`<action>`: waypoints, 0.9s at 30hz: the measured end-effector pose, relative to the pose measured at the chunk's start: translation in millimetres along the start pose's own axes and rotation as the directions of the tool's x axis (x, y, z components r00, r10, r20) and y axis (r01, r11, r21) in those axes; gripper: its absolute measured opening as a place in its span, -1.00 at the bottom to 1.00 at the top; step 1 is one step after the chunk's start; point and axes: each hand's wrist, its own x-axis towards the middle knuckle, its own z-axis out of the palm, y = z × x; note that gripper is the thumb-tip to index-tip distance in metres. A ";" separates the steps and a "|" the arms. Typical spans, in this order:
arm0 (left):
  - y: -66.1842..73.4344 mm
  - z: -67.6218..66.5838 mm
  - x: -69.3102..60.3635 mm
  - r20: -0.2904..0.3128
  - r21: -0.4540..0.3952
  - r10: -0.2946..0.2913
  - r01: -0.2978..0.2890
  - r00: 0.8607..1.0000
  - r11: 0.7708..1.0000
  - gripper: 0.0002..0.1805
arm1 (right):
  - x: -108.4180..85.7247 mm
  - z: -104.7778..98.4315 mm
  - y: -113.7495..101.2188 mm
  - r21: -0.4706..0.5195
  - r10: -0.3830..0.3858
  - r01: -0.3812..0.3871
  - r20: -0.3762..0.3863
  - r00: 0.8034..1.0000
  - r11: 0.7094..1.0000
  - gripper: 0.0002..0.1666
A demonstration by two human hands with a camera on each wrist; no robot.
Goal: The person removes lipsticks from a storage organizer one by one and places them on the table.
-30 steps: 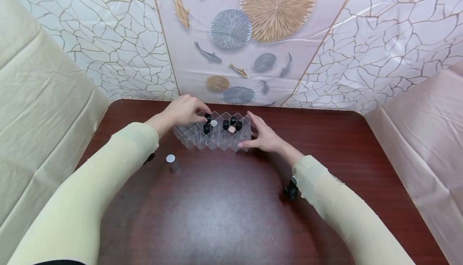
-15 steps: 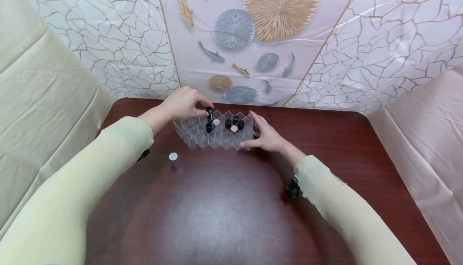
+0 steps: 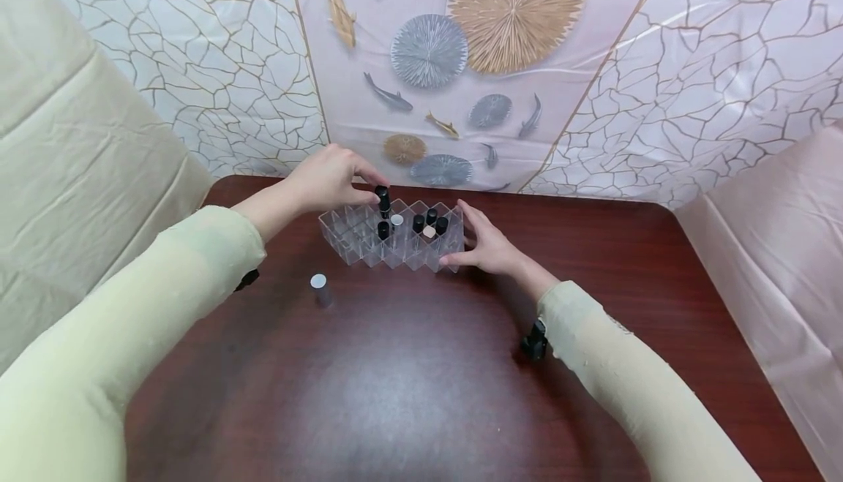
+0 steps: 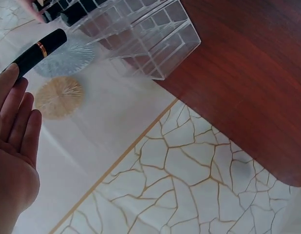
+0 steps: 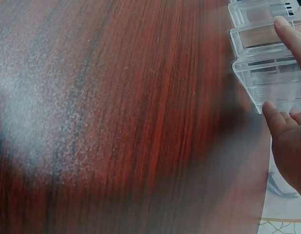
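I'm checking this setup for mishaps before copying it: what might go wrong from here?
The black tube is pinched near one end by the left hand, so it might slip or swing.

The silver-topped cylinder stands unsupported on the table; the left sleeve could topple it if the arm swings back.

The clear organizer is held only at one end, by the right hand, so a knock might twist it.

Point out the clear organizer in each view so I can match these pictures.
Head: the clear organizer is mid-picture, with the right hand holding its right end.
Left wrist: the clear organizer is at top centre, cut off by the upper edge.
Right wrist: the clear organizer is at upper right, partly out of frame.
Shared landmark: the reddish-brown table.
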 end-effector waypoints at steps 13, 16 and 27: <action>8.4 -9.8 -22.0 -0.033 0.006 0.058 -0.058 0.998 0.998 -0.71 | -0.1 0.4 0.1 0.002 -0.002 0.002 0.001 1.000 1.000 0.45; 10.1 -9.3 -28.1 -0.030 0.008 0.057 -0.057 0.998 0.998 -0.72 | -0.1 0.5 1.2 0.002 0.000 0.000 0.000 1.000 1.000 0.44; 21.3 -6.2 -48.5 -0.009 -0.031 0.044 -0.044 0.999 0.999 -0.72 | -0.8 -0.4 -2.9 0.004 0.007 -0.007 0.008 1.000 1.000 0.44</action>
